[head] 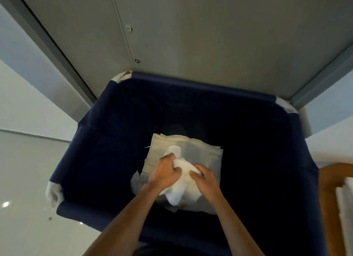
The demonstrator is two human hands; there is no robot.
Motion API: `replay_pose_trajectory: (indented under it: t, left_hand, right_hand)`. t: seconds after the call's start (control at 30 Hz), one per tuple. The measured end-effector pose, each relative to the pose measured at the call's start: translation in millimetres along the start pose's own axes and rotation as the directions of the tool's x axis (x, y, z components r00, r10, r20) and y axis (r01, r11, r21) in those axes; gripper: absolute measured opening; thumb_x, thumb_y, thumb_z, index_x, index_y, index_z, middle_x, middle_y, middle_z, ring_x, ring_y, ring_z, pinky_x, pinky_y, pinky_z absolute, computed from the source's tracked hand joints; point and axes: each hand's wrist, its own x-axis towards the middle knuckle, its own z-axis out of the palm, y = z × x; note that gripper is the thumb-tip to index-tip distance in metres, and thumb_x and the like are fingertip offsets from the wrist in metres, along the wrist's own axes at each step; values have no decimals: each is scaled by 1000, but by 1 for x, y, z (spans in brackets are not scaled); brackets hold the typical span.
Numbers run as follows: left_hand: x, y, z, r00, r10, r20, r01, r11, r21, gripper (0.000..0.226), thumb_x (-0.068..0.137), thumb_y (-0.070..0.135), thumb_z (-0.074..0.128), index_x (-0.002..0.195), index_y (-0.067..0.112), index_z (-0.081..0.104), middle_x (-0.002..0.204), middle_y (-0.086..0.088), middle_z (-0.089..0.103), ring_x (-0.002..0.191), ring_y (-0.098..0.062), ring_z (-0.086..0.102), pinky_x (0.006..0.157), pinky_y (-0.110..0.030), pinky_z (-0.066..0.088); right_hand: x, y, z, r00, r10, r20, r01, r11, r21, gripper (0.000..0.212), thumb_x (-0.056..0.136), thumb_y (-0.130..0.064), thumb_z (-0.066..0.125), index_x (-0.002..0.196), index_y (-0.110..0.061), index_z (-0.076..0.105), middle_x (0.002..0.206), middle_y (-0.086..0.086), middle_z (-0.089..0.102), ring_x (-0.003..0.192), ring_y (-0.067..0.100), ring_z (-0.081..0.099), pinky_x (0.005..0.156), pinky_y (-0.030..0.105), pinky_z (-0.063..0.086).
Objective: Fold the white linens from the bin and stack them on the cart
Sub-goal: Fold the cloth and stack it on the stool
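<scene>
A deep navy fabric bin (91,141) fills the middle of the head view. At its bottom lie several flat cream-white linens (202,154). Both my arms reach down into the bin. My left hand (164,173) and my right hand (205,177) each grip a bunched white linen (179,190) between them, just above the flat pile. The cloth's loose end hangs down below my hands. Part of the pile is hidden under my hands.
A grey panelled wall (191,35) stands behind the bin. Glossy pale floor (24,179) lies to the left. At the right edge a wooden cart frame (328,179) shows, with folded white linen (343,202) stacked on it.
</scene>
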Motion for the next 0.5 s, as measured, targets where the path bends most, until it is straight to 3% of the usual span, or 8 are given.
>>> replay_pose_trajectory:
  t: [0.13,0.27,0.33,0.4,0.5]
  left_hand:
    - [-18,43,-17,992,52,-114,-63,993,-102,26,79,15,57,67,19,34,62,6,42,53,-8,37,47,-22,28]
    - [-32,66,-25,980,65,-189,-103,974,-204,24,77,11,57,67,17,36,63,5,42,56,-10,38,49,-24,33]
    - [-34,74,-33,971,85,-221,-135,966,-221,23,77,11,58,68,16,37,64,6,42,57,-10,39,52,-26,36]
    - [-33,79,-44,964,104,-246,-168,953,-252,22,75,10,57,67,16,37,64,6,43,57,-9,40,50,-25,36]
    - [-29,81,-64,946,61,-319,-168,933,-319,13,75,12,56,74,15,43,71,4,51,61,-11,48,53,-29,44]
  right_hand:
    - [-22,-1,-23,999,-38,-26,40,996,80,28,87,-16,61,113,-25,61,100,-7,67,96,15,62,81,30,49]
    - [-45,6,-33,1000,-21,15,20,999,48,42,79,-4,63,113,-29,55,100,-6,64,95,12,59,73,23,47]
    - [-50,13,-30,999,5,45,-4,999,-34,31,82,-9,62,106,-27,58,93,-6,64,86,10,60,72,24,49]
    - [-48,14,-26,999,-12,37,16,995,-98,15,87,-15,58,100,-20,62,86,-2,65,80,13,61,74,33,51]
    - [-42,-6,-25,997,-30,-74,28,999,-19,9,91,-19,54,94,-13,60,84,6,66,78,20,62,74,43,52]
